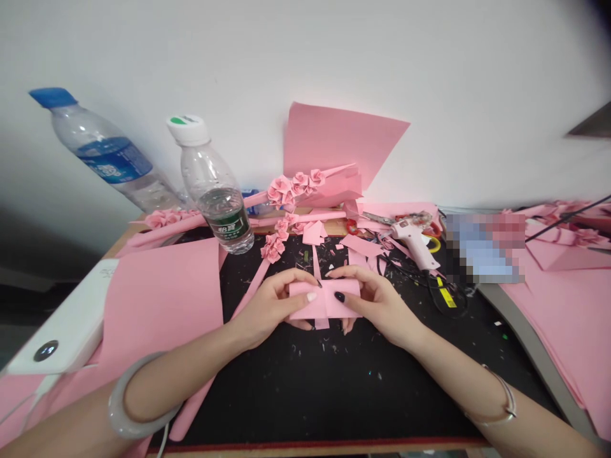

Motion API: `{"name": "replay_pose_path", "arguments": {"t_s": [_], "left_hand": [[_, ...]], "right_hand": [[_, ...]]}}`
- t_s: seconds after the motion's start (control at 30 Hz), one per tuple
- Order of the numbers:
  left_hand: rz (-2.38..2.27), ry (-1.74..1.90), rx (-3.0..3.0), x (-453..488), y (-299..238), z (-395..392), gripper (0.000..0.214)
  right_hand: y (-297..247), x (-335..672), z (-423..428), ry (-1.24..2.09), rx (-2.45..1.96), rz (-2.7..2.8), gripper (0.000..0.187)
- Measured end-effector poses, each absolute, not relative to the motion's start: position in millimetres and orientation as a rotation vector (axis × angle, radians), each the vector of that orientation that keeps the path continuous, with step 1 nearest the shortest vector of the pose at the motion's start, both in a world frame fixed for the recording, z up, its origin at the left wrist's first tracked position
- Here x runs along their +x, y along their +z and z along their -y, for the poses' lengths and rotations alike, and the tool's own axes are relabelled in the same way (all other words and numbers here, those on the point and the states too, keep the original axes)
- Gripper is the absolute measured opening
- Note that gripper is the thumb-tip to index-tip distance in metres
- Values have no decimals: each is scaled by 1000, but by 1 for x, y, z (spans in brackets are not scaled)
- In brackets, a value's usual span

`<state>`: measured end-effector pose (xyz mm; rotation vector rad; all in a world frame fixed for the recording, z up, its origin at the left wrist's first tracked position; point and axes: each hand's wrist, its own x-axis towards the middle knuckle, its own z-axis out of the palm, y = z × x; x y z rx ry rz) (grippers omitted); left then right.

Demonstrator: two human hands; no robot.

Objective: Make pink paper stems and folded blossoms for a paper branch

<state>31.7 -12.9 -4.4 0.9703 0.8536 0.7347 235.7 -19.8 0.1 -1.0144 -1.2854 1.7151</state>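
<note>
The folded sheet (326,300) is matt paper, the white-capped bottle (216,184) glossy plastic.

Papercraft desk (353,394) with glue gun (414,243) and paper roses (281,189)

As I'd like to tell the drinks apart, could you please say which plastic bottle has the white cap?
The green-labelled bottle, standing nearer the left hand; the blue-labelled bottle, farther left, has a blue cap.

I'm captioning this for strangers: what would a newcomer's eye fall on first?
First, the small pink folded-paper rectangle at centre, held by the left hand and right hand. Beyond it, pink folded-paper roses lie before the white wall. A clear plastic bottle with a white cap stands to their left.
</note>
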Motion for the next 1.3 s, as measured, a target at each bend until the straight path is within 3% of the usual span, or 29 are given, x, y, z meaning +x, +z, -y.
{"name": "replay_pose_path", "arguments": {"t_s": [0.13,0.67,1.3], "left_hand": [[-887,736,1027,32,-8,12,32],[-934,732,1014,32,-10,11,27],[-1021,712,1076,34,-6,12,42]], "right_hand": [[1,234,19,1701,-1054,1332,27],[0,235,20,1558,-1123,1426,30],[5,232,27,1481,-1238,1446,33]]}}
